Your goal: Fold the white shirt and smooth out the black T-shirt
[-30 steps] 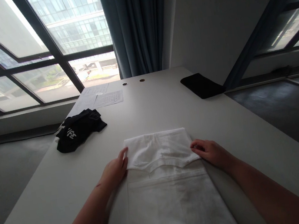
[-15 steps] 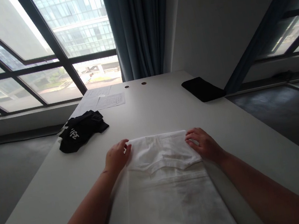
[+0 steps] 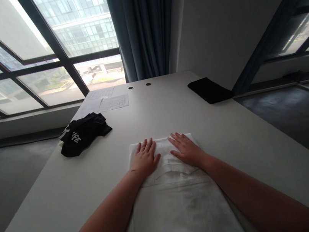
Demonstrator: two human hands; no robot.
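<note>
A white cloth garment [image 3: 179,201] lies on the table in front of me, its far end folded over into a straight edge. Flat on the left part of that folded end rests my left hand [image 3: 145,157], fingers spread toward the far edge. My right hand [image 3: 186,149] lies flat on the right part, its fingers also apart. Neither hand grips the fabric. Some creases show between the hands, and the garment's near end runs out of view beneath me.
The white table [image 3: 154,112] reaches toward a dark blue curtain [image 3: 141,28]. A crumpled black cloth with white lettering [image 3: 85,132] lies at the left edge, near paper sheets [image 3: 113,103]. A folded black cloth [image 3: 210,90] lies at the right edge.
Both hands have moved inward from the garment's far corners onto its folded end. Their curled fingers have let go and now lie spread flat on the fabric.
</note>
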